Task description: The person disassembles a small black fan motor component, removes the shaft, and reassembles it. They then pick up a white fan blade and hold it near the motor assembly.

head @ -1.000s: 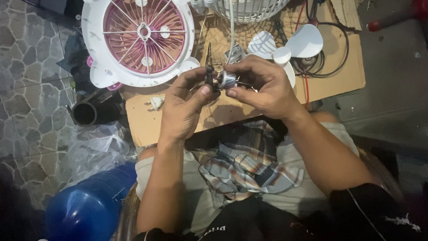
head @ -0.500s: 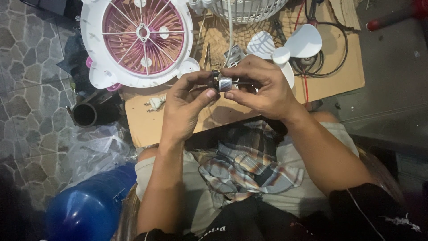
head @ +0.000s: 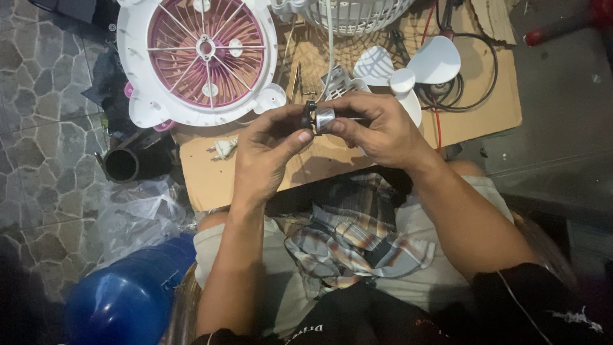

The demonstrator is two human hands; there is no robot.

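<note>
Small silver cylindrical metal motor part (head: 321, 119) pinched between left hand (head: 267, 150) and right hand (head: 382, 128), raised over brown cardboard sheet (head: 332, 153) for close inspection.

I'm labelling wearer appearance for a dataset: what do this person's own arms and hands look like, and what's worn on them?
Both hands are bare: the left hand and right hand wear no gloves, and no rings or watch show. The forearms are uncovered down to the elbows. A dark sleeve with a small pale marking and a loose thread covers the right upper arm; a dark edge shows at the left arm's base.
</note>
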